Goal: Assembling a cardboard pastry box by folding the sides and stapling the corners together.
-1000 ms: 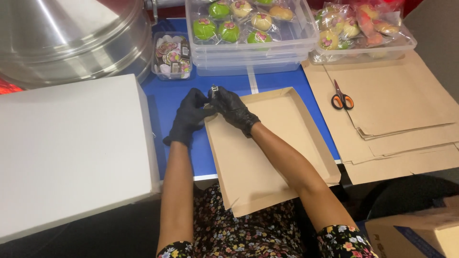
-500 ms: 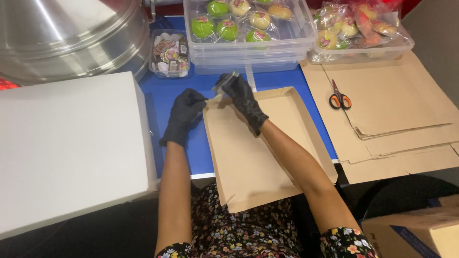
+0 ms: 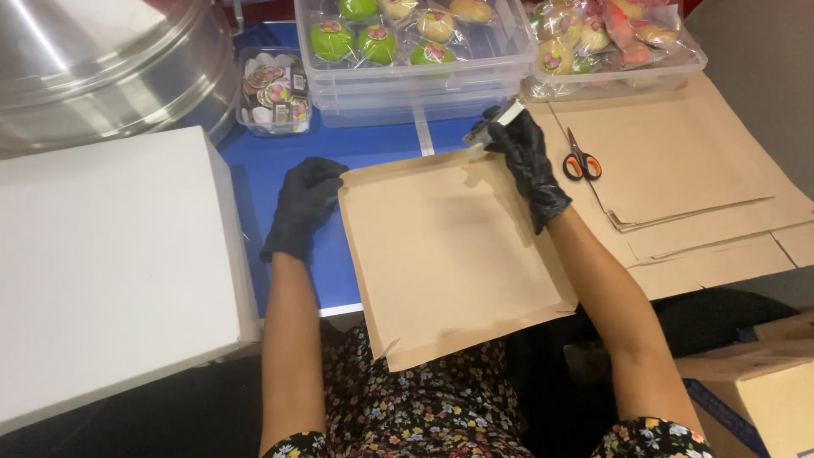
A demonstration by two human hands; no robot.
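A shallow brown cardboard tray (image 3: 441, 254) lies on the blue table in front of me, its near end hanging over the edge above my lap. My left hand (image 3: 302, 205), in a black glove, grips the tray's far left corner. My right hand (image 3: 526, 157), also gloved, holds a small metal stapler (image 3: 492, 123) against the tray's far right corner.
A big white box (image 3: 110, 263) stands at the left, with a large metal lid (image 3: 93, 68) behind it. Clear tubs of wrapped round sweets (image 3: 398, 42) line the back. Flat brown card sheets (image 3: 695, 178) and orange-handled scissors (image 3: 582, 161) lie at the right.
My hands were together at the tray's far left corner. The right hand has since moved with the stapler to the far right corner, and the left hand stayed at the left corner.
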